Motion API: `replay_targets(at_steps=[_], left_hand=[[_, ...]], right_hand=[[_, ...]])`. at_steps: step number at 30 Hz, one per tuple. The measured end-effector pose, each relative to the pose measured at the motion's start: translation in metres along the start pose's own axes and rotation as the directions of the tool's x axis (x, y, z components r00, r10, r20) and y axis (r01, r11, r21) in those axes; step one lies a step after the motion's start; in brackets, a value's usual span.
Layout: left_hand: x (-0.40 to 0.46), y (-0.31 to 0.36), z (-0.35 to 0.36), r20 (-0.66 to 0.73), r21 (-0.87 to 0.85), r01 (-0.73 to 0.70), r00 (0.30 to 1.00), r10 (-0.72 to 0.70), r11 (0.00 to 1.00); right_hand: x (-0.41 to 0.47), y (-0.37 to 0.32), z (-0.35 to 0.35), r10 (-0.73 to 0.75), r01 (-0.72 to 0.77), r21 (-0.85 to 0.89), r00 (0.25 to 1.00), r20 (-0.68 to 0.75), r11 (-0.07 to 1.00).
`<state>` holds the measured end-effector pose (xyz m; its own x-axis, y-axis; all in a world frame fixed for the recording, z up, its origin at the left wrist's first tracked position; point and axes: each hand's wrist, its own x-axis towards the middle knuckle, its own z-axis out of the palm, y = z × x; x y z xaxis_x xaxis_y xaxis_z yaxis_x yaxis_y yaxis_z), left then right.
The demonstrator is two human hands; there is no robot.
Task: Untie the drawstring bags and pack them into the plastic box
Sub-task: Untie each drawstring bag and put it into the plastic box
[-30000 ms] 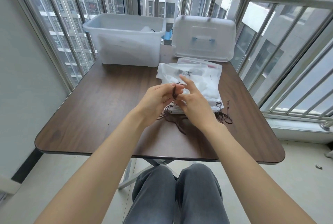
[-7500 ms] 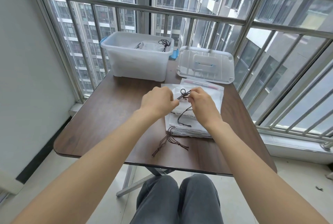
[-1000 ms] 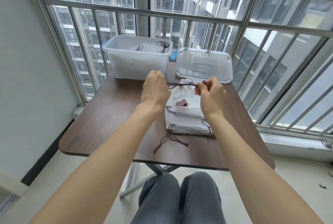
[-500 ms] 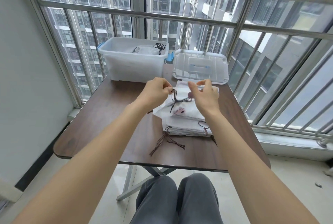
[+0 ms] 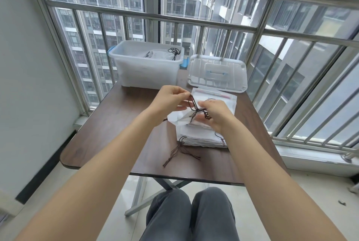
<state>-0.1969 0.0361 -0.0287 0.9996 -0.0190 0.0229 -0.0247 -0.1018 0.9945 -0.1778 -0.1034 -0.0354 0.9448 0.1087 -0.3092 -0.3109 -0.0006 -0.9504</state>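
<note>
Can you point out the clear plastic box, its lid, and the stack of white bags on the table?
Clear plastic box (image 5: 147, 74): head view, front wall.
Clear plastic lid with blue handle (image 5: 217, 80): head view, top surface below handle.
Stack of white drawstring bags (image 5: 202, 138): head view, near edge.

I was sitting on an enclosed balcony of a high-rise flat. A steel railing (image 5: 194, 20) with upright bars ran across in front of me and down my right side, and through the glass behind it I saw tall apartment blocks (image 5: 108, 13) close by. A small folding table (image 5: 116, 124) with a dark wood top stood on a pale tiled floor (image 5: 303, 198), beside a plain white wall (image 5: 29, 85).
</note>
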Motion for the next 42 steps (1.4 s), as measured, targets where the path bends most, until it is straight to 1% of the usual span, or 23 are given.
replay_targets(at_steps=[1,3,5,6,7,9,11,12,14,15,16,18,21,23,24,26,27,30,32,33,36,39,42], left_hand=[[0.0,0.0,-0.001,-0.01,-0.034,0.01,1.0,-0.01,0.999],[0.007,-0.004,-0.005,-0.122,-0.028,0.064,0.99,-0.067,0.998],[0.018,-0.013,-0.009,-0.298,0.054,0.194,0.939,-0.169,0.98],[0.022,-0.016,-0.011,-0.354,0.09,0.282,0.905,-0.234,0.955],[0.024,-0.017,-0.012,-0.36,0.093,0.376,0.876,-0.321,0.922],[0.024,-0.015,-0.011,-0.228,0.01,0.56,0.808,-0.543,0.829],[0.023,-0.008,-0.01,0.011,-0.2,0.679,0.722,-0.691,0.706],[0.025,-0.005,-0.01,0.125,-0.352,0.689,0.706,-0.697,0.634],[0.029,-0.002,-0.008,0.249,-0.639,0.61,0.741,-0.624,0.469],[0.03,0.0,-0.006,0.247,-0.728,0.552,0.764,-0.596,0.407],[0.03,0.002,-0.004,0.213,-0.774,0.499,0.785,-0.581,0.39],[0.031,0.005,-0.002,0.112,-0.774,0.424,0.822,-0.558,0.47],[0.026,0.018,-0.005,0.054,-0.758,0.331,0.891,-0.451,0.562],[0.023,0.031,-0.011,-0.022,-0.724,0.259,0.918,-0.397,0.639],[0.023,0.037,-0.015,-0.067,-0.69,0.21,0.934,-0.35,0.692],[0.026,0.049,-0.025,-0.12,-0.596,0.121,0.964,-0.238,0.793],[0.029,0.053,-0.032,-0.157,-0.554,0.077,0.968,-0.195,0.829],[0.039,0.069,-0.054,-0.325,-0.485,-0.06,0.938,-0.117,0.872],[0.053,0.071,-0.072,-0.428,-0.417,-0.127,0.901,-0.071,0.9],[0.063,0.07,-0.082,-0.466,-0.361,-0.145,0.884,-0.044,0.921],[0.089,0.065,-0.107,-0.559,-0.19,-0.14,0.829,0.01,0.972],[0.116,0.055,-0.132,-0.61,-0.061,-0.094,0.792,0.037,0.994],[0.142,0.043,-0.15,-0.607,0.124,-0.021,0.789,0.093,0.992]], right_hand=[[0.001,-0.001,0.0,-0.022,0.023,0.026,0.999,-0.026,0.999],[0.003,-0.005,-0.003,-0.033,0.039,0.082,0.997,-0.07,0.996],[0.003,-0.012,-0.006,-0.036,0.055,0.166,0.993,-0.113,0.985],[0.004,-0.014,-0.007,-0.031,0.059,0.229,0.992,-0.123,0.972],[0.004,-0.017,-0.009,-0.024,0.061,0.31,0.992,-0.12,0.949],[0.002,-0.022,-0.013,-0.011,0.051,0.506,0.997,-0.082,0.861],[0.0,-0.027,-0.016,-0.011,0.017,0.656,1.0,-0.012,0.754],[0.0,-0.029,-0.019,-0.02,0.011,0.696,1.0,0.004,0.718],[0.0,-0.034,-0.023,-0.036,0.001,0.742,0.999,0.031,0.67],[-0.003,-0.036,-0.024,-0.05,-0.009,0.746,0.997,0.057,0.666],[-0.002,-0.036,-0.026,-0.06,-0.006,0.719,0.996,0.066,0.695],[0.0,-0.037,-0.031,-0.075,0.011,0.626,0.994,0.075,0.78],[0.0,-0.042,-0.042,-0.103,0.062,0.441,0.992,0.069,0.896],[0.002,-0.046,-0.043,-0.134,0.113,0.379,0.99,0.03,0.918],[0.004,-0.048,-0.041,-0.129,0.135,0.361,0.991,-0.041,0.923],[0.007,-0.051,-0.03,-0.139,0.18,0.377,0.981,-0.133,0.908],[0.011,-0.054,-0.023,-0.156,0.194,0.418,0.98,-0.124,0.888],[0.019,-0.069,-0.003,-0.212,0.176,0.521,0.977,0.009,0.835],[0.027,-0.08,0.011,-0.246,0.173,0.487,0.965,0.091,0.856],[0.037,-0.084,0.019,-0.26,0.188,0.465,0.961,0.095,0.865],[0.069,-0.094,0.043,-0.311,0.279,0.421,0.95,0.009,0.863],[0.104,-0.107,0.07,-0.354,0.354,0.361,0.933,-0.068,0.863],[0.15,-0.118,0.088,-0.382,0.406,0.216,0.913,-0.143,0.888]])
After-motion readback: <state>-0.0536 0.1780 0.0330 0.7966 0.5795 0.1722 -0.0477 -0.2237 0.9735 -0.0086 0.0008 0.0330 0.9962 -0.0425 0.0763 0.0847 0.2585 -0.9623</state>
